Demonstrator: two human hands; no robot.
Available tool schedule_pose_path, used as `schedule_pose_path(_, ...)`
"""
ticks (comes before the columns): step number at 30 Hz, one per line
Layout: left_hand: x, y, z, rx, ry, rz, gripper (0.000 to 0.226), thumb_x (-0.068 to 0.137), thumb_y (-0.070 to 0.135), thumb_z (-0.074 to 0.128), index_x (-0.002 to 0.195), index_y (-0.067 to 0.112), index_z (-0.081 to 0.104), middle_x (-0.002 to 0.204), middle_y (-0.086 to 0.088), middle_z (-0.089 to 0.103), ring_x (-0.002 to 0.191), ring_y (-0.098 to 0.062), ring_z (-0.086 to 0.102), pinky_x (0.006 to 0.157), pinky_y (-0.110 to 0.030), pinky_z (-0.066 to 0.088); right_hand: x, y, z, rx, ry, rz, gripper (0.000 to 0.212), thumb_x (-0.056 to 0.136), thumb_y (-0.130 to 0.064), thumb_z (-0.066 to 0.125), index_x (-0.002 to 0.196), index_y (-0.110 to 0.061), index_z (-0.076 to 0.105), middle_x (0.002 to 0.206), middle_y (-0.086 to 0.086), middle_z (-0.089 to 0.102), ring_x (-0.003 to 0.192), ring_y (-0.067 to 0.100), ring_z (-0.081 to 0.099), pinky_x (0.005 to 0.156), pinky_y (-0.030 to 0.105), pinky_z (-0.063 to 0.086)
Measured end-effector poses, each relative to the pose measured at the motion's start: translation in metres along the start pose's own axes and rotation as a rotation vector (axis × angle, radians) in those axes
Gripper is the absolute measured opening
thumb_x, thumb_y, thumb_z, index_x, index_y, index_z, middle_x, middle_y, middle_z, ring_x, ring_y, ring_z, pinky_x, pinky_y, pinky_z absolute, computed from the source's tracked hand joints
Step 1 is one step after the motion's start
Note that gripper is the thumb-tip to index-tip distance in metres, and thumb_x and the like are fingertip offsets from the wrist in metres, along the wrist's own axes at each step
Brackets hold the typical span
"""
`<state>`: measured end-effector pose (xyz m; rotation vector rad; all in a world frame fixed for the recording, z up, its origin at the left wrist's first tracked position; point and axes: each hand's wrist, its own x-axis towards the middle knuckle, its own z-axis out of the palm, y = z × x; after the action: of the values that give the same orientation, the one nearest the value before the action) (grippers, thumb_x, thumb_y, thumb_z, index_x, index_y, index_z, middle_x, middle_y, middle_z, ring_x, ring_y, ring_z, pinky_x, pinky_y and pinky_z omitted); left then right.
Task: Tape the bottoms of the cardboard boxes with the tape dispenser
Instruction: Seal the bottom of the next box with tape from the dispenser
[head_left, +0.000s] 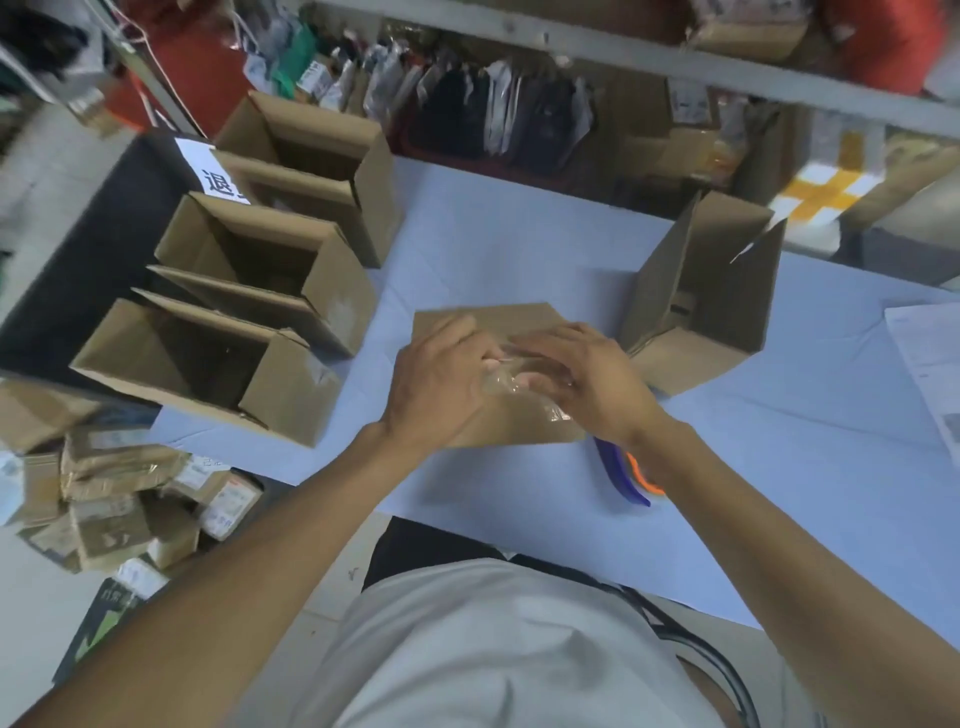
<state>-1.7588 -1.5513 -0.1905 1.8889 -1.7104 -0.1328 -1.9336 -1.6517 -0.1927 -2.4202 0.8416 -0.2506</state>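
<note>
Blue table (519, 244), label (215, 174) reading "退"

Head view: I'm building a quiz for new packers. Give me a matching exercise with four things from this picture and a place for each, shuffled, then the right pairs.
Things:
1. box under the hands
2. three open boxes
3. tape dispenser
4. box on its side

Places:
A. in a row along the table's left edge
B. beneath the right wrist, mostly hidden
C. middle of the blue table, closed face up
D. right of the middle box, opening facing the camera

Pairs: 1-C, 2-A, 3-B, 4-D
</note>
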Motion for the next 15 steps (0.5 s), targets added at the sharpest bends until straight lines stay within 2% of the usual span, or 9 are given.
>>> schedule_pose_path(3,0.018,-0.009,-0.012,-0.138,-0.195,-0.089,0.005,0.083,0.02,0.066,0.085,0.02,0.071,0.08,0.004,0.058,0.08,-0.019,0.057,0.07,-0.041,0.049,0.004,-0.016,-0.003,0.141,0.076,0.074,0.019,0.091,-0.027,0.068,0.107,-0.021,0.076,0.1,-0.003,0.075,0.092,0.023,0.062,0.084,0.036,0.047)
schedule_pose_path(6,0.031,-0.029,-0.017,-0.171,-0.271,-0.179,0.012,0.078,0.039,0.065,0.08,0.027,0.067,0.078,0.01,0.057,0.082,-0.012,0.055,0.074,-0.038,0.048,0.016,-0.022,-0.002,0.172,0.096,0.19,0.02,0.089,-0.024,0.071,0.108,-0.022,0.077,0.106,-0.004,0.075,0.098,0.016,0.065,0.083,0.027,0.047)
schedule_pose_path(8,0.035,-0.034,-0.015,-0.194,-0.255,-0.23,0.017,0.073,0.041,0.062,0.069,0.025,0.064,0.072,0.007,0.057,0.075,-0.011,0.054,0.069,-0.037,0.046,0.024,-0.021,-0.001,0.189,0.061,0.229,0.021,0.088,-0.029,0.071,0.109,-0.025,0.076,0.11,-0.01,0.073,0.1,0.005,0.064,0.08,0.013,0.045)
schedule_pose_path(10,0.038,-0.035,-0.012,-0.246,-0.247,-0.243,0.019,0.073,0.038,0.063,0.065,0.02,0.063,0.068,0.005,0.056,0.069,-0.009,0.051,0.066,-0.032,0.043,0.03,-0.017,-0.003,0.211,0.032,0.291,0.02,0.087,-0.035,0.072,0.106,-0.03,0.077,0.105,-0.017,0.073,0.092,-0.006,0.062,0.072,0.001,0.039)
schedule_pose_path(13,0.044,-0.042,-0.014,-0.33,-0.289,-0.256,0.014,0.073,0.04,0.066,0.069,0.026,0.068,0.074,0.006,0.06,0.074,-0.006,0.056,0.067,-0.02,0.042,0.036,-0.014,-0.005,0.322,0.052,0.386,0.014,0.085,-0.038,0.074,0.096,-0.033,0.079,0.096,-0.022,0.074,0.091,-0.011,0.062,0.073,0.0,0.038)
schedule_pose_path(15,0.046,-0.05,-0.015,-0.391,-0.29,-0.281,0.005,0.074,0.033,0.07,0.072,0.027,0.07,0.077,0.007,0.062,0.075,-0.004,0.058,0.067,-0.012,0.04,0.04,-0.015,-0.004,0.332,0.068,0.421,0.012,0.085,-0.038,0.074,0.094,-0.033,0.079,0.094,-0.024,0.073,0.087,-0.016,0.06,0.071,-0.002,0.036)
